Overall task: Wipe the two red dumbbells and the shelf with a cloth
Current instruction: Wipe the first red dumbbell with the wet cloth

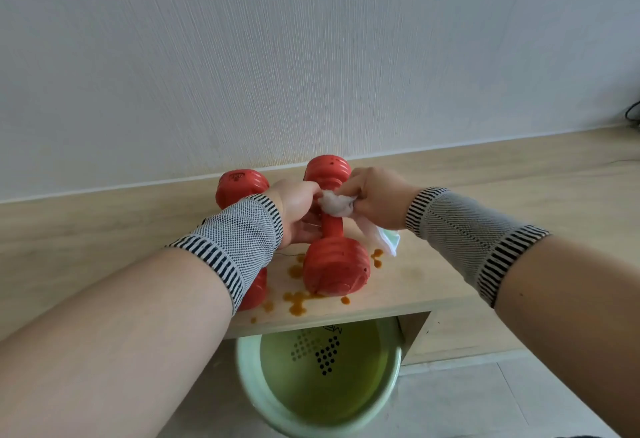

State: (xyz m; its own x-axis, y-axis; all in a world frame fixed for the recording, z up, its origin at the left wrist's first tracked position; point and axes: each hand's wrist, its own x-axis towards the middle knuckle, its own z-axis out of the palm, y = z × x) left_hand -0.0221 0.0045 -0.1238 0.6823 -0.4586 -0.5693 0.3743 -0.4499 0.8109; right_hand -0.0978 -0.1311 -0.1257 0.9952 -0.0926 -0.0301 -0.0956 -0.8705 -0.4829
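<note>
Presently, on the pale wooden shelf against the wall: two ribbed red plastic dumbbells, the right dumbbell lying front-to-back, the left dumbbell partly hidden by a forearm. Left hand grips the right dumbbell's handle; right hand clutches a crumpled white cloth against it. Orange spots dot the shelf; a pale green basin sits below.

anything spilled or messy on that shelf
Yes: orange-brown splatters dot the wooden shelf around the near end of the right dumbbell, close to the front edge. Dark specks also mark its far end.
</note>
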